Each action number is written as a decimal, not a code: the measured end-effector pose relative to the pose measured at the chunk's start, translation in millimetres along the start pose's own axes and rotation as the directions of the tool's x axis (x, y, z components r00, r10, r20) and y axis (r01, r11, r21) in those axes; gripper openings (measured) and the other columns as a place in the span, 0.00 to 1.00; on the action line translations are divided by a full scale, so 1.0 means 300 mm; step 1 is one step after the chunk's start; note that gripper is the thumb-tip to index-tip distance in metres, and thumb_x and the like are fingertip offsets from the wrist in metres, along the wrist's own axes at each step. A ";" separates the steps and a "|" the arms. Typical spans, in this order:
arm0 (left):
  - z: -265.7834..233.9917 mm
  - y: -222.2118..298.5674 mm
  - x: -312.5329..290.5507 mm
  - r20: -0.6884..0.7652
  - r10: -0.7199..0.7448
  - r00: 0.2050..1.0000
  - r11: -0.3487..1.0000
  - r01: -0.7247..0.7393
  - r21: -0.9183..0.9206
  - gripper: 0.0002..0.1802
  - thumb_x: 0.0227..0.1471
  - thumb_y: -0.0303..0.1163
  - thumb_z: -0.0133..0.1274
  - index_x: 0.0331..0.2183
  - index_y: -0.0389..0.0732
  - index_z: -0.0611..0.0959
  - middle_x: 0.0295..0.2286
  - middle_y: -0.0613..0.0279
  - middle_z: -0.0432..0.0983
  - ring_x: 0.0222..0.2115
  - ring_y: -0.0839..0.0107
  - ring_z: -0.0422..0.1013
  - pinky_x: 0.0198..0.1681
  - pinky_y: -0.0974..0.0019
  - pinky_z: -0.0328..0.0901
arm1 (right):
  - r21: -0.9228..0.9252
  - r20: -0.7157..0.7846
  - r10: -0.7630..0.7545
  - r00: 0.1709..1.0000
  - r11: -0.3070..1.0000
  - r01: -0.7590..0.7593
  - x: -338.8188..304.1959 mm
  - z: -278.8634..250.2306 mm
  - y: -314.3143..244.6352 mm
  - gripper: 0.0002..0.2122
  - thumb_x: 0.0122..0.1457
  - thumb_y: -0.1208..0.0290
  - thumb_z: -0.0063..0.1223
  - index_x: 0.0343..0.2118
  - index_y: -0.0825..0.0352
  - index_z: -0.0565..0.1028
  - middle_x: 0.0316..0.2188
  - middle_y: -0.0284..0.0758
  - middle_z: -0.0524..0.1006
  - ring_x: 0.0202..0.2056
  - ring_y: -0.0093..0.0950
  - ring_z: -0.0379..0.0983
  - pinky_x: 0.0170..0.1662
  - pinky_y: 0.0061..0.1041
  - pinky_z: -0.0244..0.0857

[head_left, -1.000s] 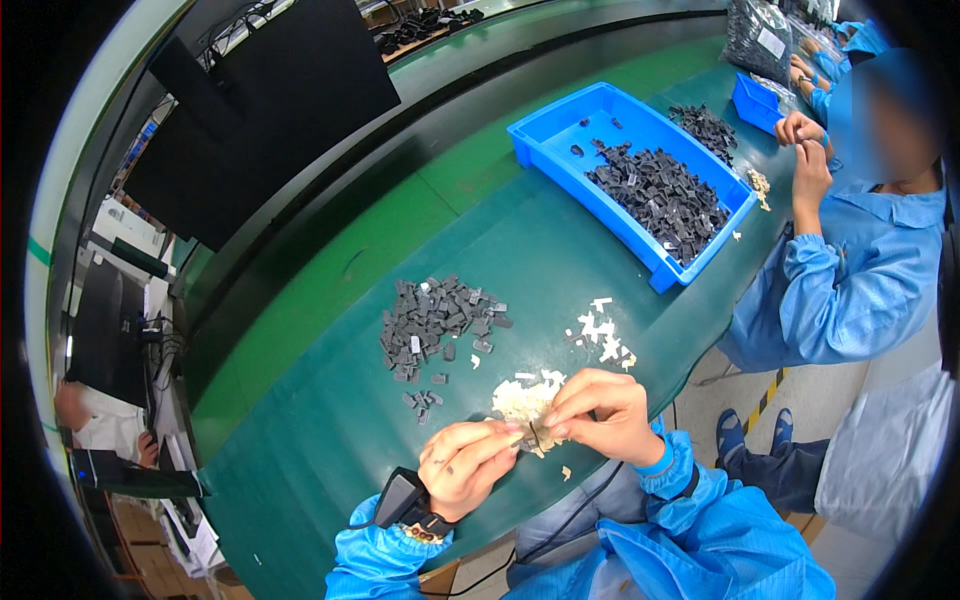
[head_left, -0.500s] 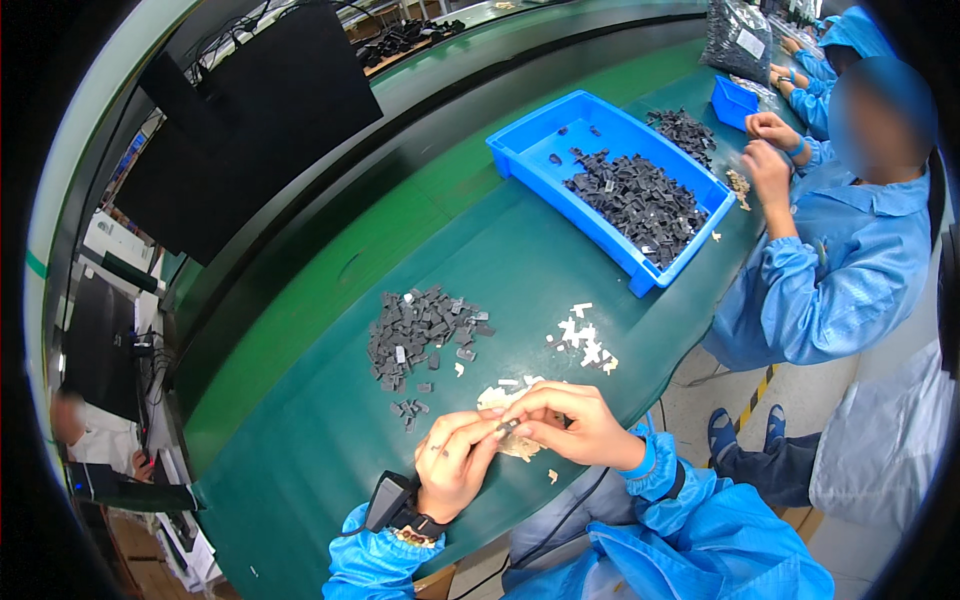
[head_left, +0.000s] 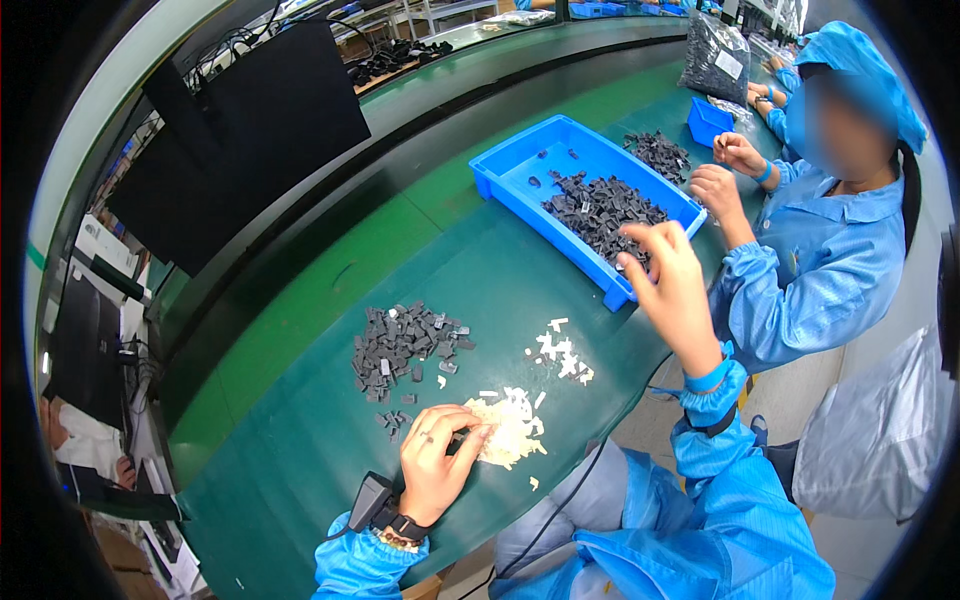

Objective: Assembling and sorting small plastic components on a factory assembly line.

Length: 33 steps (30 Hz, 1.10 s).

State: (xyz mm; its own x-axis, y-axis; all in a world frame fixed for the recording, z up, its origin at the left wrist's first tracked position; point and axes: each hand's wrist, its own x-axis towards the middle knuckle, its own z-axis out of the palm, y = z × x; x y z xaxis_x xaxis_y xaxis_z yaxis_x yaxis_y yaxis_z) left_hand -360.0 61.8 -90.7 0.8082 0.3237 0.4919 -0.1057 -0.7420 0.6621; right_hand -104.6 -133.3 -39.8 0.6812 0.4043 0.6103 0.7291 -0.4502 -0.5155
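My left hand (head_left: 437, 462) is low over the table, thumb and fingers pinched together at the edge of a pile of small cream pieces (head_left: 512, 430). What it pinches, if anything, is too small to make out. Just left of it lie a few small dark grey plastic parts (head_left: 393, 422), with a larger heap of them (head_left: 405, 340) beyond. My right hand (head_left: 672, 285) is raised at the near right corner of a blue plastic bin (head_left: 540, 222), its thumb and fingers curved and apart. Nothing shows between them. Inside the bin is a mound of dark parts (head_left: 598, 212).
Small white pieces (head_left: 560, 352) lie between the cream pile and the bin. To the right, a co-worker in blue (head_left: 810, 270) works beside another dark heap (head_left: 658, 155) and a small blue tray (head_left: 709, 121). A black panel (head_left: 245, 140) stands at the far left.
My hands were together over the cream pile, fingering a small dark part. My right hand has moved away, up and right to the bin; my left has stayed near the pile.
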 end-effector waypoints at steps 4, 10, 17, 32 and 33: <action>-0.001 -0.012 -0.009 0.018 -0.007 1.000 1.000 0.007 0.005 0.08 0.45 0.24 0.66 0.29 0.39 0.82 0.30 0.59 0.80 0.35 0.59 0.76 0.39 0.61 0.70 | 0.178 0.379 -0.154 0.913 0.980 0.091 -0.089 0.041 -0.067 0.05 0.55 0.74 0.59 0.34 0.64 0.77 0.32 0.36 0.73 0.32 0.36 0.75 0.35 0.33 0.69; 0.003 -0.015 -0.005 0.054 0.003 0.999 1.000 -0.003 -0.004 0.08 0.46 0.25 0.66 0.29 0.39 0.82 0.30 0.59 0.80 0.35 0.59 0.76 0.39 0.61 0.70 | 0.017 0.537 -0.111 0.836 0.993 0.121 -0.153 0.115 -0.082 0.04 0.55 0.70 0.60 0.32 0.62 0.78 0.32 0.33 0.73 0.34 0.37 0.76 0.35 0.36 0.70; 0.001 -0.013 -0.002 0.076 -0.010 0.997 1.000 0.012 -0.018 0.07 0.46 0.22 0.65 0.29 0.37 0.82 0.30 0.60 0.80 0.35 0.61 0.76 0.40 0.62 0.70 | -0.116 0.518 -0.087 0.851 0.979 0.170 -0.181 0.158 -0.102 0.03 0.53 0.76 0.56 0.30 0.63 0.75 0.30 0.35 0.72 0.35 0.38 0.76 0.36 0.35 0.72; -0.003 0.011 -0.003 0.058 -0.128 0.990 0.969 0.137 -0.203 0.16 0.48 0.20 0.64 0.42 0.35 0.81 0.38 0.56 0.78 0.35 0.71 0.76 0.38 0.70 0.72 | 0.457 0.617 -0.151 0.772 0.868 -0.196 -0.215 0.113 -0.251 0.03 0.62 0.80 0.50 0.37 0.68 0.69 0.34 0.40 0.68 0.35 0.37 0.72 0.41 0.35 0.66; -0.002 0.009 -0.004 0.058 -0.133 0.989 0.971 0.142 -0.193 0.16 0.48 0.20 0.64 0.42 0.35 0.81 0.38 0.56 0.78 0.35 0.71 0.76 0.38 0.70 0.72 | 0.481 0.666 -0.151 0.731 0.835 -0.265 -0.230 0.127 -0.282 0.03 0.63 0.80 0.49 0.38 0.69 0.69 0.34 0.40 0.67 0.35 0.35 0.72 0.40 0.33 0.66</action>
State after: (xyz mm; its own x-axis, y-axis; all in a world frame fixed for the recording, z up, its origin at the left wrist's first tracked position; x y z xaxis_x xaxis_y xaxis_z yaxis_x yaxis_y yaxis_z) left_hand -361.5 59.8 -89.3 0.8474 0.3852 0.3654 -0.0992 -0.5612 0.8217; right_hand -210.8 -92.8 -61.4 0.4317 0.8935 0.1237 0.4603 -0.1002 -0.8821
